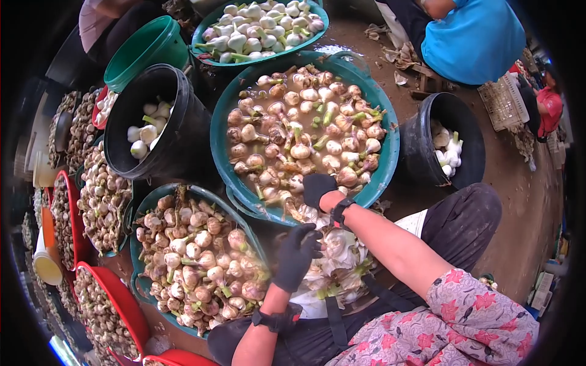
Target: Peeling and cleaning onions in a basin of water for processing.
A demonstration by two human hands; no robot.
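Observation:
My right hand (319, 190), in a black glove, reaches over the near rim of a large teal tub (389, 151). Its fingers are mostly hidden, so any hold is unclear. In the tub, many garlic bulbs (300, 151) float in murky brown water. My left hand (297, 258), in a dark glove with bare fingertips, hovers above my lap, fingers loosely curled and apart, with nothing visible in them. Below and between the hands lies a heap of peeled garlic skins (341, 251). Left of that hand stands a second teal tub (256, 238), piled with unpeeled garlic bulbs (197, 261).
Black buckets (192, 128) (414, 146) with white peeled bulbs stand on both sides of the water tub. Beyond it is a green basin (326, 27) of cleaned garlic. Red basins (126, 306) line the left. A person in a blue shirt (471, 45) sits at upper right.

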